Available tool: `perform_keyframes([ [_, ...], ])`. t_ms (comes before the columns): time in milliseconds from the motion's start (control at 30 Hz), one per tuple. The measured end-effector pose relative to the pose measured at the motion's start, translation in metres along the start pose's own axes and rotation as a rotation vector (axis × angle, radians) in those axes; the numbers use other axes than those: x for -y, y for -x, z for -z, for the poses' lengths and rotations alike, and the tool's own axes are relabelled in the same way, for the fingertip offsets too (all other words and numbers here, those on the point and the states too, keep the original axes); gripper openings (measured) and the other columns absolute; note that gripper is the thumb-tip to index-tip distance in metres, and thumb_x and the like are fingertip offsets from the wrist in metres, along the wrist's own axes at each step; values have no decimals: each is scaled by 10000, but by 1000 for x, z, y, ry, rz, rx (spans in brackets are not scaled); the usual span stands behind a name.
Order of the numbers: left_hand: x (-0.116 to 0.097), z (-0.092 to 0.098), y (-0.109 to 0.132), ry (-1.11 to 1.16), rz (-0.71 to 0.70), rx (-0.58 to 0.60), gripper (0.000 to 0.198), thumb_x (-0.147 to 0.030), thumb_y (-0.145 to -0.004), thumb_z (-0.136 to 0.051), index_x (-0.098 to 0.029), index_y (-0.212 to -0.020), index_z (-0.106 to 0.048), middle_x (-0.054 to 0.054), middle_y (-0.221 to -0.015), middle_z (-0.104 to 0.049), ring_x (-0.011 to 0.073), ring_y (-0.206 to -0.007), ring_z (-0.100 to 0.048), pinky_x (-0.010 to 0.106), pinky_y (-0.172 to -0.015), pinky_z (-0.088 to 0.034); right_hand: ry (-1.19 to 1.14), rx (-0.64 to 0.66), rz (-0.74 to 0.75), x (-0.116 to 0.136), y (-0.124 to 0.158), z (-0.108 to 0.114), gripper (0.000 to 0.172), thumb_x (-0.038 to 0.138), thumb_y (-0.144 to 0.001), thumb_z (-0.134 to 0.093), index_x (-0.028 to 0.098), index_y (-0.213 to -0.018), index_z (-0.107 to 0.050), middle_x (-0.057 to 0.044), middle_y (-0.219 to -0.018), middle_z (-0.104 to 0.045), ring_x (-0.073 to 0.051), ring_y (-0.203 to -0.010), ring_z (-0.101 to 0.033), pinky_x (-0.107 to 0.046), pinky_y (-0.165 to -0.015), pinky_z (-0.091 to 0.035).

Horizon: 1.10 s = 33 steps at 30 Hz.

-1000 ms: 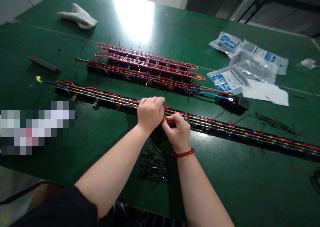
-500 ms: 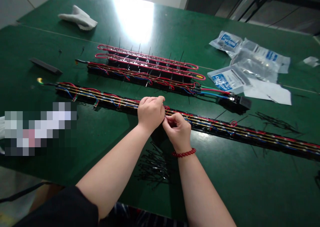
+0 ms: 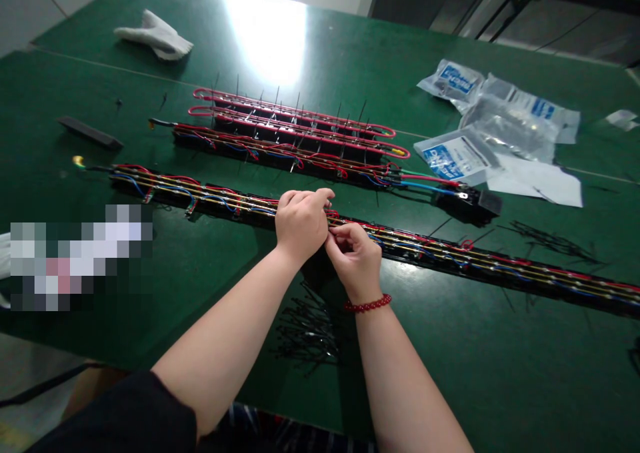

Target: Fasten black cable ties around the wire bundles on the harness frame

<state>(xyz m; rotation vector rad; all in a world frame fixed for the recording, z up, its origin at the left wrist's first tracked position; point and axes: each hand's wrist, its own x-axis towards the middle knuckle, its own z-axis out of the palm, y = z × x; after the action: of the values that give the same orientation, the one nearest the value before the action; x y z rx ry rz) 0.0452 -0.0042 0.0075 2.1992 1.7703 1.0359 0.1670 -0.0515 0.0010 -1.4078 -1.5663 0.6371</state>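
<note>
A long black wiring harness [image 3: 480, 266] runs across the green table, carrying yellow, blue and red wires. My left hand [image 3: 302, 225] and my right hand [image 3: 353, 260] sit close together over it, fingers curled and pinching at the wire bundle near a small red loop [image 3: 331, 214]. Whatever lies between the fingertips is mostly hidden. A red bead bracelet [image 3: 367, 304] circles my right wrist. A loose pile of black cable ties [image 3: 307, 330] lies just below my hands.
Similar harnesses [image 3: 280, 148] lie beyond my hands, with black ties standing up from them. Plastic bags [image 3: 500, 123] and white paper lie at the right, with more ties [image 3: 550, 240] near them. A white glove [image 3: 155, 36] lies at the far left.
My left fingertips have shifted slightly up and to the right. My right fingers have moved a little at the wires. The view has shifted slightly.
</note>
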Motion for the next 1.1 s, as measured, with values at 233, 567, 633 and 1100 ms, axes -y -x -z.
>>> perform_keyframes([
  [233, -1, 0, 0, 33, 3, -31, 284, -145, -880, -506, -267, -1100, -638, -26, -931, -750, 176, -993, -648, 369, -1016, -377, 28, -36, -52, -6, 0, 0, 157, 342, -871, -625, 209, -940, -672, 48, -596, -599, -108, -529, -564, -233, -574, -465],
  [567, -3, 0, 1, 30, 5, -81, 135, -251, -893, -579, -256, -975, -687, 1, -948, -753, 194, -977, -647, 392, -1005, -377, 23, -102, -116, -7, 0, 0, 217, 383, -900, -610, 210, -1006, -687, 32, -611, -646, -118, -518, -606, -236, -544, -473],
  [633, -2, 1, 1, 28, -4, -72, 120, -260, -896, -581, -260, -915, -700, -2, -938, -757, 192, -969, -650, 398, -999, -376, 5, -104, -131, -7, 0, 0, 213, 386, -902, -611, 210, -999, -683, 36, -604, -644, -117, -504, -607, -236, -536, -471],
  [1100, -1, 2, 4, 1, -150, -6, 178, -228, -895, -564, -301, -901, -727, -15, -915, -762, 210, -1001, -631, 436, -1005, -360, 15, -150, -165, -8, -1, 1, 210, 411, -901, -614, 215, -945, -674, 50, -572, -614, -113, -464, -587, -240, -501, -447],
])
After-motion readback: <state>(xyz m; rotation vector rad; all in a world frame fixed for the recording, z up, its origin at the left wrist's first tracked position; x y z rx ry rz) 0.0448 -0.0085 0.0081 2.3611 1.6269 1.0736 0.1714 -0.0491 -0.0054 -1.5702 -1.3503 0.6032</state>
